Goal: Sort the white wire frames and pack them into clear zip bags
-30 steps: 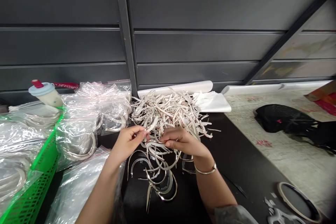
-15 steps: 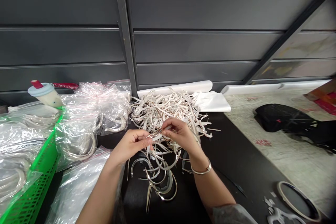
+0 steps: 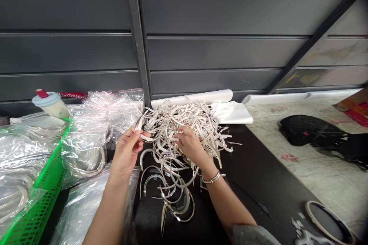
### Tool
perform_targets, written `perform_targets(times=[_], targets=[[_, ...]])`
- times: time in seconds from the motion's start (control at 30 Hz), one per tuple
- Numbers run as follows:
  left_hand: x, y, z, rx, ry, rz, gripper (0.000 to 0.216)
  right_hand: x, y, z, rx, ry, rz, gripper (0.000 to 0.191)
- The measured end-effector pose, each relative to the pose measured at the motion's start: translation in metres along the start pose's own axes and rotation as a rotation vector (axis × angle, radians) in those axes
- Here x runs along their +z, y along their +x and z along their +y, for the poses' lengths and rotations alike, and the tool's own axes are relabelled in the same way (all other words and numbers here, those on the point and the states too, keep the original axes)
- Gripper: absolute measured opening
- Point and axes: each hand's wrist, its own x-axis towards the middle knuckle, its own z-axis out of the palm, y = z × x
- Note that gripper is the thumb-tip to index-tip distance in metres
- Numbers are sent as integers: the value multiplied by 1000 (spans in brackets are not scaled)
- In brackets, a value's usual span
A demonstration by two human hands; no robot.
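My left hand (image 3: 129, 143) is closed on a few curved strips (image 3: 140, 124), pale on one face and shiny at the edges, raised just left of the pile. My right hand (image 3: 186, 141) reaches over the tangled pile of similar strips (image 3: 198, 116), its fingers bent together among them. What those fingertips pinch, if anything, is hidden by the strips. Nearer me, below both hands, several loose shiny curved strips (image 3: 179, 210) lie on the dark tabletop (image 3: 212, 218).
At left stands a green basket (image 3: 48, 183) holding bagged strips, with clear plastic bags (image 3: 86, 149) beside it and a lidded cup (image 3: 53, 103) behind. A white roll (image 3: 201, 97) and folded white sheet (image 3: 235, 113) lie behind the pile. A ring (image 3: 327, 220) sits at lower right.
My hands have separated from where they met over the pile. The left hand moved left and up with strips in it; the right hand moved slightly left, down among the pile.
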Motion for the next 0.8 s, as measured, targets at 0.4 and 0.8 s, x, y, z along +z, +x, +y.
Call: perform_targets(times=[0.4, 0.8], targets=[[4, -1, -6, -23, 20, -39, 21, -35, -9, -2, 284, 1207, 341, 12], [27, -15, -24, -58, 22, -198, 23, -12, -12, -56, 389, 1696, 128, 16]])
